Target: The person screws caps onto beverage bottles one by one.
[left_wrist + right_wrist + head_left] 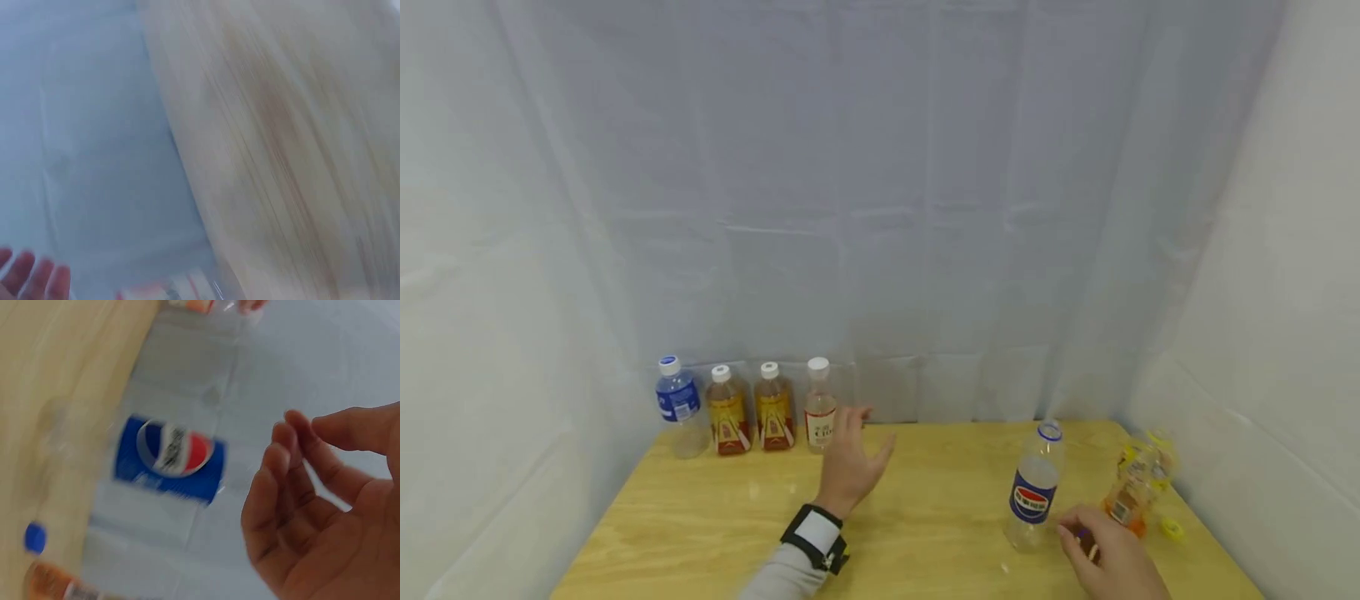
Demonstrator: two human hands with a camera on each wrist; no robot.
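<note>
My left hand [850,458] reaches over the table beside a clear bottle [819,408] with a white cap and a red-and-white label. Its fingers are extended and hold nothing; whether they touch the bottle I cannot tell. The right hand [1108,550] is just right of an upright, uncapped Pepsi bottle [1032,500] with a blue neck ring. In the right wrist view, the right hand's [325,500] fingers bend loosely toward the thumb with nothing between them. A loose blue cap [35,537] lies on the table near the Pepsi bottle [172,459].
Further left along the back stand a blue-labelled bottle [679,408] and two amber bottles [730,417] with white caps. At the right edge are orange-and-yellow bottles [1138,483], partly overlapping, and a yellow cap [1171,528]. White sheeting [887,250] surrounds the wooden table [925,492].
</note>
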